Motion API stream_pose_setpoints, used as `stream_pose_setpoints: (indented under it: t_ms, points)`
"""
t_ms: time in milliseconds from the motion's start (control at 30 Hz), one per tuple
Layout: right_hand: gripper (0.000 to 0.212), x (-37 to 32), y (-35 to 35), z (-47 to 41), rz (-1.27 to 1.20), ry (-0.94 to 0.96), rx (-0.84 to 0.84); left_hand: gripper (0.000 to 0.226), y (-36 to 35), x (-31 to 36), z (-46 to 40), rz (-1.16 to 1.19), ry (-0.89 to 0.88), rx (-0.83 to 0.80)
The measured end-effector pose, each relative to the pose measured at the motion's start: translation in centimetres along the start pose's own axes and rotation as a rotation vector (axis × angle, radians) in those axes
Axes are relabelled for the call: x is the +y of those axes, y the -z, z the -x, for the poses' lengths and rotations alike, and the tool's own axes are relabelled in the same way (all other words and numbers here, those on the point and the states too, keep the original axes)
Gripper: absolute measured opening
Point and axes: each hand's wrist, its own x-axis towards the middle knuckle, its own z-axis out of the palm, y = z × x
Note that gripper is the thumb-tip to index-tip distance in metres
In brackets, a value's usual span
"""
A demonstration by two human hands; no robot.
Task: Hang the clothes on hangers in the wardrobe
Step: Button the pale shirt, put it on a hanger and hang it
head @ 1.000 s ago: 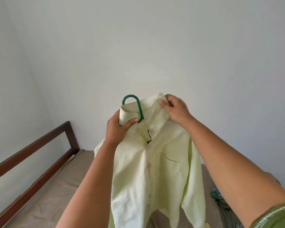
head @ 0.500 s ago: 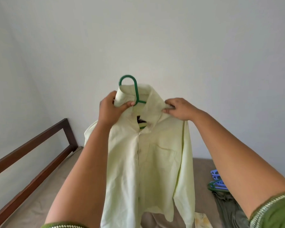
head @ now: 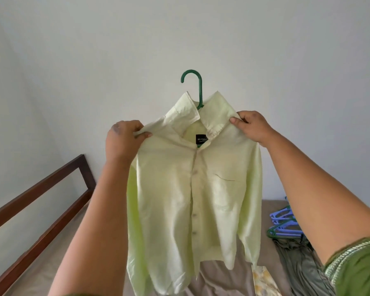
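A pale yellow-green button shirt (head: pixel 192 189) hangs on a green plastic hanger (head: pixel 195 86), held up in front of a white wall. Only the hanger's hook and a bit of its neck show above the collar. My left hand (head: pixel 124 142) pinches the shirt's left shoulder. Over at the other shoulder, beside the collar, my right hand (head: pixel 252 127) pinches the fabric. The shirt front faces me, with a black label inside the collar. Its sleeves and hem hang free above the bed.
A bed with a beige sheet (head: pixel 51 263) lies below, with a dark wooden rail (head: pixel 41 210) along its left side. At the right lie several blue and green hangers (head: pixel 284 225), a grey-green garment (head: pixel 301 265) and a yellow patterned cloth (head: pixel 263 280). No wardrobe is in view.
Both hands moved outward from the collar and hook to the shirt's shoulders. The shirt rose and spread flat, and the hanger hook now stands free above the collar.
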Motion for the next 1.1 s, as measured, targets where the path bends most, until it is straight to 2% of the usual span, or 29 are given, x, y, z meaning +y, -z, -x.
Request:
stream_pose_setpoints:
  t_ms: [100, 167, 267, 367, 467, 500, 533, 633, 667, 700, 733, 767, 800, 867, 900, 967, 1000, 1100]
  points:
    - [0.042, 0.7, -0.1, 0.3, 0.025, -0.029, 0.073, 0.018, 0.7, 0.1, 0.2, 0.214, -0.028, -0.065]
    - [0.042, 0.6, -0.1, 0.6, 0.056, -0.033, 0.083, 0.015, 0.6, 0.0, 0.3, 0.239, -0.065, -0.050]
    - [0.036, 0.4, -0.7, 0.8, 0.127, -0.026, 0.112, 0.020, -0.4, 0.1, 0.4, 0.016, -0.113, 0.066]
    - [0.031, 0.2, -1.7, 0.9, 0.184, -0.026, 0.173, 0.023, -1.2, 1.8, 1.1, -0.247, -0.117, 0.289]
    - [0.038, 0.7, -2.7, 0.7, 0.227, -0.037, 0.173, 0.015, -1.9, 4.0, 3.0, -0.223, -0.116, 0.403]
    - [0.038, 0.9, -2.9, 0.7, 0.230, -0.042, 0.174, 0.014, -2.1, 4.0, 3.3, -0.160, -0.134, 0.346]
    - [0.038, 1.2, -2.9, 0.8, 0.224, -0.045, 0.181, 0.013, -2.1, 3.6, 3.3, -0.084, -0.139, 0.216]
    - [0.032, 1.5, -2.8, 1.1, 0.169, -0.019, 0.188, 0.017, -1.1, 0.8, 1.9, 0.043, -0.042, -0.394]
    - [0.029, 1.4, -2.8, 1.3, 0.147, 0.010, 0.184, 0.020, -0.6, -0.1, 1.6, 0.066, -0.007, -0.450]
    - [0.026, 1.3, -2.8, 1.3, 0.130, 0.046, 0.183, 0.021, -0.3, -0.8, 1.3, 0.098, 0.011, -0.387]
    - [0.025, 0.9, -2.8, 1.4, 0.124, 0.092, 0.182, 0.027, -0.3, -1.5, 0.8, 0.106, 0.003, -0.253]
    - [0.024, 0.4, -2.9, 1.3, 0.131, 0.143, 0.181, 0.041, -0.4, -1.7, 0.4, 0.074, -0.026, -0.160]
    - [0.023, -0.1, -3.0, 1.1, 0.149, 0.196, 0.178, 0.060, -0.7, -1.6, -0.1, 0.015, -0.041, -0.172]
    - [0.024, -1.2, -3.4, 0.8, 0.186, 0.283, 0.168, 0.085, -1.4, -0.6, -1.0, -0.067, -0.016, -0.351]
    - [0.026, -1.8, -3.5, 0.6, 0.190, 0.317, 0.164, 0.083, -1.9, 0.0, -1.3, -0.061, 0.004, -0.445]
    - [0.030, -2.8, -3.7, 0.2, 0.203, 0.352, 0.157, 0.051, -2.8, 0.8, -1.4, 0.072, 0.080, -0.513]
    - [0.031, -3.1, -3.7, 0.0, 0.226, 0.331, 0.146, 0.038, -3.1, 1.1, -1.2, 0.179, 0.134, -0.470]
    - [0.027, -2.2, -2.3, -0.5, 0.248, 0.101, 0.057, 0.039, -3.5, 0.7, -0.7, 0.410, 0.204, -0.209]
